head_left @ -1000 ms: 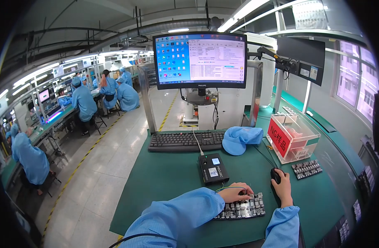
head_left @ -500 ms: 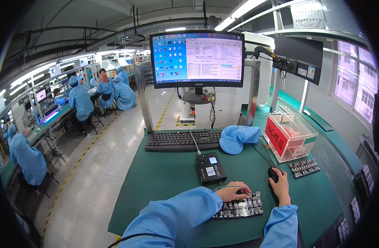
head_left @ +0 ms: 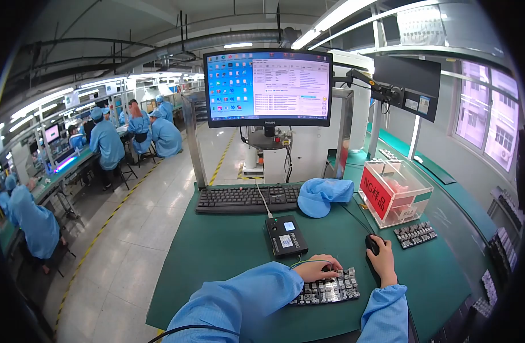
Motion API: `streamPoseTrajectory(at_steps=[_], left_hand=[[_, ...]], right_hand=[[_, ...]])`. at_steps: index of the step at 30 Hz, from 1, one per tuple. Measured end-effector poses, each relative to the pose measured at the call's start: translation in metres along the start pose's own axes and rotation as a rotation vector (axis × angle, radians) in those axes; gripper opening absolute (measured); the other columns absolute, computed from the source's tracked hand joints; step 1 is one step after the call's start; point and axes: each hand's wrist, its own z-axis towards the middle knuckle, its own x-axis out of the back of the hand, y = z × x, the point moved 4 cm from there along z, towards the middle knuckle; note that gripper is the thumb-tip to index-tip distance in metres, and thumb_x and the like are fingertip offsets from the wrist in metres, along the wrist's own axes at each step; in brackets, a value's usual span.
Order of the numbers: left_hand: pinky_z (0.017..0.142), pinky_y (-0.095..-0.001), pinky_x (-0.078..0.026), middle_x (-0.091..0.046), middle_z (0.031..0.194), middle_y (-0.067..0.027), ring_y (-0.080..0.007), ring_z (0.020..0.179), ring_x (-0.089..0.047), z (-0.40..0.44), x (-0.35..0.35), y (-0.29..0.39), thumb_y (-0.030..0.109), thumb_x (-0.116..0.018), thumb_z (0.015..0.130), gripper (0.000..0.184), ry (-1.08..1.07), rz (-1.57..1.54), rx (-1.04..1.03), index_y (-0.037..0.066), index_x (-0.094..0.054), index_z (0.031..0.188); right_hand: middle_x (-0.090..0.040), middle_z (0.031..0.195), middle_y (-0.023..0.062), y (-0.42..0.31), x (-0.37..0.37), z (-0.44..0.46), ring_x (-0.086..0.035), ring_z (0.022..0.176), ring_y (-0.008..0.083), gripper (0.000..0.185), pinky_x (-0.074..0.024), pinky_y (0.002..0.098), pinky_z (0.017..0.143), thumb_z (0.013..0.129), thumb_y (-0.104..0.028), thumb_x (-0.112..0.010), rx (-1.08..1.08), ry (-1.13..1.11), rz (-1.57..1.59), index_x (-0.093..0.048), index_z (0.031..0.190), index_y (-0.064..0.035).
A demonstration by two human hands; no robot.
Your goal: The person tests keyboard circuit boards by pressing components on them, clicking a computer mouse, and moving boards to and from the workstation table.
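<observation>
My left hand (head_left: 317, 268) rests over the near edge of a block of small metal-topped parts (head_left: 338, 287) set in rows on the green mat. Its thumb and fingers are curled together around something dark and small that I cannot make out. Thin green wires run by this hand from a black box marked PRO-06C (head_left: 286, 236), which has a small lit screen. Off to the right, my right hand (head_left: 384, 264) is wrapped over a black computer mouse (head_left: 373, 246). Both forearms wear blue sleeves.
A black keyboard (head_left: 245, 199) lies below a lit monitor (head_left: 268, 86). Beside it are a blue cap (head_left: 324, 196) and a clear box with a red label (head_left: 374, 193). Another block of parts (head_left: 416, 234) sits at right. People in blue work at benches on the left.
The head view has shifted slightly, so the scene sits a little lower and further left. Both hands keep their places, the left on the parts and the right on the mouse.
</observation>
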Motion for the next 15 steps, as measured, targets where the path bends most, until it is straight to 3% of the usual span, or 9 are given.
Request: streamPoseTrajectory(at_steps=[15], left_hand=[[0.084, -0.0344, -0.046, -0.061, 0.102, -0.0101, -0.0229, 0.095, -0.058, 0.0007, 0.0003, 0.0009, 0.032, -0.065, 0.089, 0.033, -0.006, 0.001, 0.032, 0.008, -0.067, 0.111]], right_hand=[[-0.051, 0.119, 0.0174, -0.0003, -0.0009, 0.0008, -0.062, 0.096, 0.0396, 0.046, -0.0527, 0.0445, 0.084, 0.077, -0.022, -0.072, -0.034, 0.013, -0.052, -0.059, 0.122, -0.0240]])
